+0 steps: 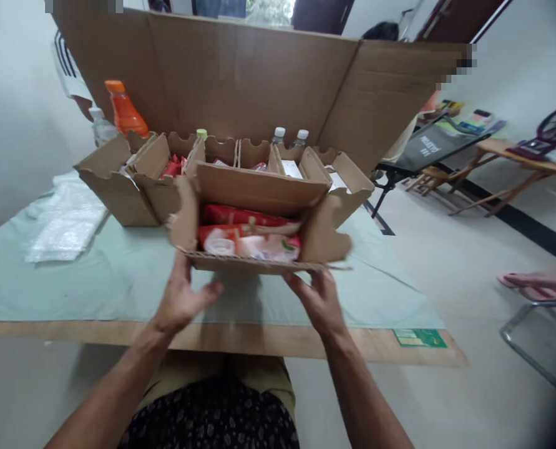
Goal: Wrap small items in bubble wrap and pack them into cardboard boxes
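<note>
Left hand (186,302) and right hand (317,302) hold a box (259,186), more boxes (118,199) behind, tall cardboard (254,68) blocking the back, clear plastic (69,218) to the left.

The held cardboard box (259,190) is blocking the straight way to the middle of the row of cardboard bins (123,199). Behind them, a tall cardboard panel (240,78) is walling off the far side, an orange bottle (128,113) crowding its left. Bubble wrap (69,218) is filling the tabletop's (282,342) left; open green cloth (380,277) is stretching between it and the left hand (180,298), and beyond the right hand (319,299).
</note>
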The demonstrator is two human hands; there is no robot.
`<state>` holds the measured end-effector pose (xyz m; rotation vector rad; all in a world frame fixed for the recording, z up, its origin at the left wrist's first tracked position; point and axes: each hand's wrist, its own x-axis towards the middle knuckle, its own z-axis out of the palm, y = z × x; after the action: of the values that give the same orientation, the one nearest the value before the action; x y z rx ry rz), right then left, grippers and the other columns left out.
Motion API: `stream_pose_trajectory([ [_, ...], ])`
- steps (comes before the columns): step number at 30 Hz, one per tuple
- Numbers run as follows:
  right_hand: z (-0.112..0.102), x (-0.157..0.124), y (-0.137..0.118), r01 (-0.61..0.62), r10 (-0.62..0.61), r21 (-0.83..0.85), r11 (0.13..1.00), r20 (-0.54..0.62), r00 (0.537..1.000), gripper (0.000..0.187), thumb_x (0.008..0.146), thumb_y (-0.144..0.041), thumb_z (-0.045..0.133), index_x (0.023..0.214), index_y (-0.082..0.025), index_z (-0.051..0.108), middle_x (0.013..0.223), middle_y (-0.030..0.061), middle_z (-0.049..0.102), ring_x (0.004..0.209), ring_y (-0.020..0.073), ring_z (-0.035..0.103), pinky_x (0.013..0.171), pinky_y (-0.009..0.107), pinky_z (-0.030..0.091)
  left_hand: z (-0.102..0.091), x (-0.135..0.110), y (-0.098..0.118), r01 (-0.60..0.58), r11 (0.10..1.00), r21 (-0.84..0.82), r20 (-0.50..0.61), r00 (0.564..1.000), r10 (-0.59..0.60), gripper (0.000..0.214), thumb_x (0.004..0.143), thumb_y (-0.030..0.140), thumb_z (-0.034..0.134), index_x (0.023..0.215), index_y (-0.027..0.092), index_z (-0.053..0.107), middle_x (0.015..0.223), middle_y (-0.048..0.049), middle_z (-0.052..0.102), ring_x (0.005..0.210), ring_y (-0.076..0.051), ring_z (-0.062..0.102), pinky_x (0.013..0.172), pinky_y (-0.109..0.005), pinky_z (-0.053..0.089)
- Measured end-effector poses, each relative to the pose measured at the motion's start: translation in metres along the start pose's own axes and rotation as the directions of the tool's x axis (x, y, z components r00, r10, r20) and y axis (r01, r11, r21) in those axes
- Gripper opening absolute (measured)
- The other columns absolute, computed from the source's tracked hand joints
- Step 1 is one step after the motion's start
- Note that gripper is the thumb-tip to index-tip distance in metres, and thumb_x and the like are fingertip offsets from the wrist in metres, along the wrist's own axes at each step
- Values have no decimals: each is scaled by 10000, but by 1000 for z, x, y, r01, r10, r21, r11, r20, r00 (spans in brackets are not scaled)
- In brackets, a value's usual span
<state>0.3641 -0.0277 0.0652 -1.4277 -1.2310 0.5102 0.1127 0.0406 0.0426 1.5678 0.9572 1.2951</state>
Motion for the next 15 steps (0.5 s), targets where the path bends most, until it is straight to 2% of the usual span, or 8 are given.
stream_pose_trajectory([
  [3, -37, -42, 15, -179, 178, 0, 984, -108, 978, 294, 809, -489, 780, 905, -217, 725, 856, 63, 769, 827, 266, 713, 729, 382, 582, 25, -40, 0, 101, 992, 76, 159, 981, -112, 518, 775, 460, 815, 1195, 204, 649, 1095, -109, 700, 1151, -350, 658, 1101, -524, 492],
  [6, -45, -62, 28, -257, 255, -7, 966, -79, 964, 330, 774, -511, 804, 897, -216, 720, 843, 65, 765, 788, 263, 706, 687, 375, 579, 23, -71, -5, 205, 972, 113, 165, 961, -221, 399, 794, 477, 793, 1068, 208, 686, 1005, -103, 705, 1033, -354, 691, 1001, -528, 551],
  [8, -35, -50, 35, -231, 230, -17, 973, -29, 973, 340, 769, -516, 802, 904, -214, 724, 867, 70, 762, 801, 262, 694, 706, 383, 579, 18, -74, -9, 229, 969, 95, 109, 965, -239, 484, 782, 470, 806, 1160, 206, 659, 1105, -114, 697, 1128, -365, 665, 1072, -551, 504],
  [10, -22, -26, 40, -165, 164, 18, 986, 8, 986, 371, 769, -514, 801, 977, -217, 727, 980, 78, 768, 901, 274, 695, 806, 406, 584, 15, -70, -10, 215, 976, 41, 77, 973, -218, 667, 783, 451, 814, 1353, 216, 562, 1273, -128, 651, 1286, -367, 589, 1178, -567, 407],
  [13, -10, 2, 47, -78, 70, 143, 987, 61, 996, 526, 802, -534, 787, 1227, -243, 681, 1266, 91, 722, 1156, 296, 660, 1019, 442, 538, 21, -74, -4, 218, 976, -25, 97, 972, -215, 858, 823, 422, 793, 1542, 244, 360, 1467, -141, 536, 1453, -356, 451, 1270, -564, 275],
  [15, -8, 6, 50, -42, 27, 214, 976, 71, 997, 609, 855, -562, 739, 1373, -267, 614, 1390, 89, 666, 1281, 298, 613, 1112, 450, 489, 27, -87, 2, 243, 969, -43, 130, 963, -235, 906, 859, 394, 764, 1598, 255, 259, 1548, -145, 468, 1531, -359, 346, 1302, -573, 190],
])
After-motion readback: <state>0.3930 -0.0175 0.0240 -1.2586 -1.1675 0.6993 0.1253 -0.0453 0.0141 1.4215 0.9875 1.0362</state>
